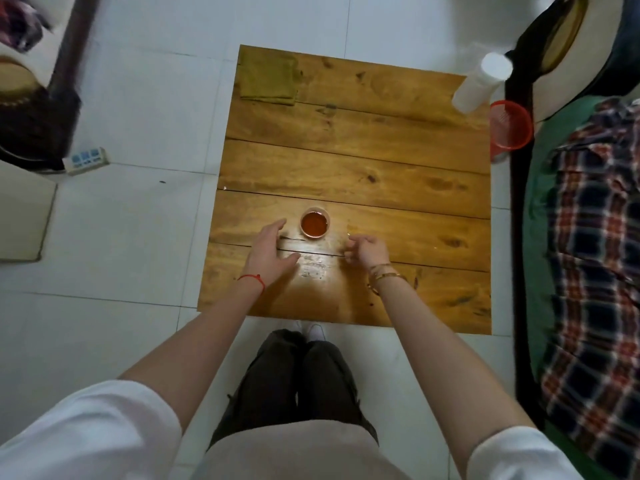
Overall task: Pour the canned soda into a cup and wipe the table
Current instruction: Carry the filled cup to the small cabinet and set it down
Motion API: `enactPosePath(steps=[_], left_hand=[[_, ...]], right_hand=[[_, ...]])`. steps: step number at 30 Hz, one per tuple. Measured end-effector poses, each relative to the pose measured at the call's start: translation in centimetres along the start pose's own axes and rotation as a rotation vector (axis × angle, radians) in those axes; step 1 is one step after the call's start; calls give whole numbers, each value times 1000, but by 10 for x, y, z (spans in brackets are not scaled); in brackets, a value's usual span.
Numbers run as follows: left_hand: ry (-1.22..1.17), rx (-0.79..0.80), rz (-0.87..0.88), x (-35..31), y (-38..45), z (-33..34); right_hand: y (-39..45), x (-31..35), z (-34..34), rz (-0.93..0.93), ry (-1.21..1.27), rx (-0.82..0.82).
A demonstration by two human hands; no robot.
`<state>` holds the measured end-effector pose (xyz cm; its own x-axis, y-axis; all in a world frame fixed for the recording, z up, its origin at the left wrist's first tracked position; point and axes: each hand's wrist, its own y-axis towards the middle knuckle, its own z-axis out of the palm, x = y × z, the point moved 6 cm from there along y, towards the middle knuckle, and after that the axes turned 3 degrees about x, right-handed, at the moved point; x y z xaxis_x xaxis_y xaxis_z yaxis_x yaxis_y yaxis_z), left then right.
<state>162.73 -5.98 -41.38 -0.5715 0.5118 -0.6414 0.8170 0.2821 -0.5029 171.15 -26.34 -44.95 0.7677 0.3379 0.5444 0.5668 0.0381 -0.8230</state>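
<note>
Cup [314,223] of soda sits between empty left hand [268,249], fingers spread, and loosely curled, empty right hand [366,250].

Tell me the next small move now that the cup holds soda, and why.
Probably reach the left hand to the folded green cloth at the far left corner of the wooden table. The small clear cup already holds reddish-brown soda, both hands are empty, and shiny wet patches sit between them.

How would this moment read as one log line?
cup: filled, upright | left hand: open, beside cup | right hand: empty, curled | cloth: folded, far corner | can: unseen
</note>
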Motion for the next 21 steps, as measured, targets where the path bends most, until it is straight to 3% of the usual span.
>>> enactPosePath(steps=[5, 11, 21], left_hand=[[-23, -30, 19, 20, 44, 34], [-93, -109, 118, 25, 73, 58], [-269, -183, 153, 15, 74, 61]], right_hand=[[48, -22, 24, 25, 120, 36], [90, -35, 42, -106, 8, 27], [92, -32, 56, -138, 55, 97]])
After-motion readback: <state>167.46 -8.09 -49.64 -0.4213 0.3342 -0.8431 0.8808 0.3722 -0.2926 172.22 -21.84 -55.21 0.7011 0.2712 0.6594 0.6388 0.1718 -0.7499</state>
